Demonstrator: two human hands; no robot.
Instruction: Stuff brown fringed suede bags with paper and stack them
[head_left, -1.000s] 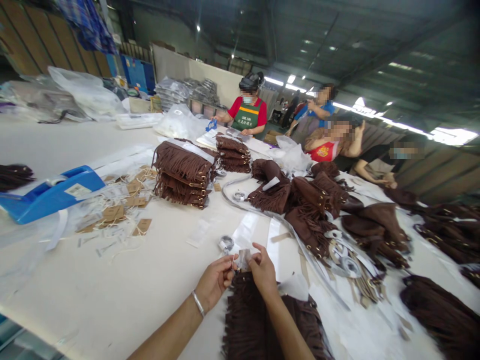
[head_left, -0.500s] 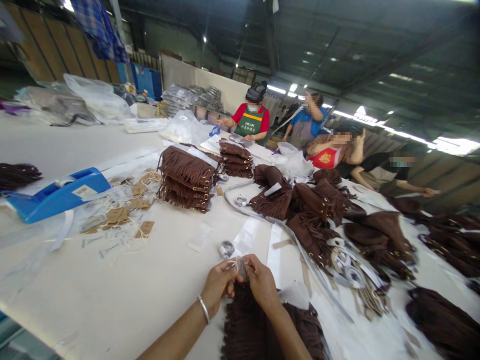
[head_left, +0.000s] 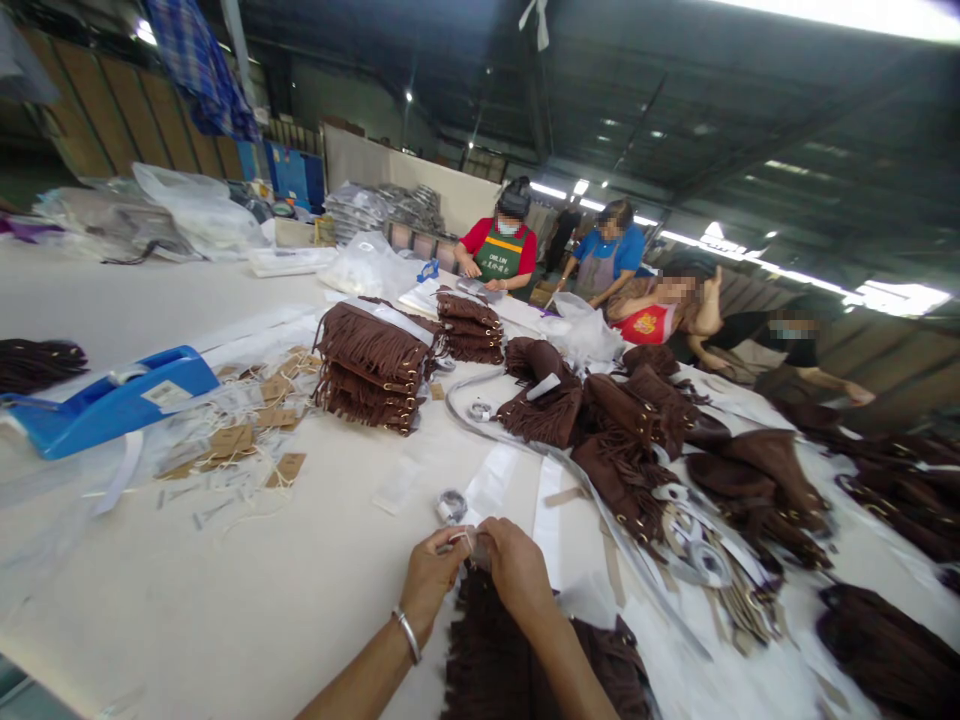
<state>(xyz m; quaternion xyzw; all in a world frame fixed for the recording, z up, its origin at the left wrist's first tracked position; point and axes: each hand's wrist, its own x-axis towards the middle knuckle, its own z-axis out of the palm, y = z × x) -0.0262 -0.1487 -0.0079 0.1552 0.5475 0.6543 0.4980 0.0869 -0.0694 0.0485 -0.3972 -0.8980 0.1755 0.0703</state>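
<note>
Both of my hands meet above the near edge of a dark brown fringed bag [head_left: 487, 650] lying on the table. My left hand [head_left: 436, 572] pinches a small clear plastic piece [head_left: 466, 540] with a thin white string at it. Fingers of my right hand [head_left: 514, 565] are closed at the other side of that plastic; its exact kind is too small to make out. Just beyond my fingertips lies a wrapped grey roll [head_left: 451, 506]. White paper strips [head_left: 493, 480] stretch away behind it.
On the left are a blue tape dispenser [head_left: 112, 400] and scattered brown tags [head_left: 232, 440] with strings. Ahead stands a stack of fringed bags [head_left: 367, 365]. More brown bags [head_left: 622, 420] and wrapped straps [head_left: 694, 545] lie to the right. Several co-workers [head_left: 502, 250] are across the table.
My hands stay together at the plastic piece, with the right fingers curled further over it. Across the table, the co-worker in blue has lowered a raised arm.
</note>
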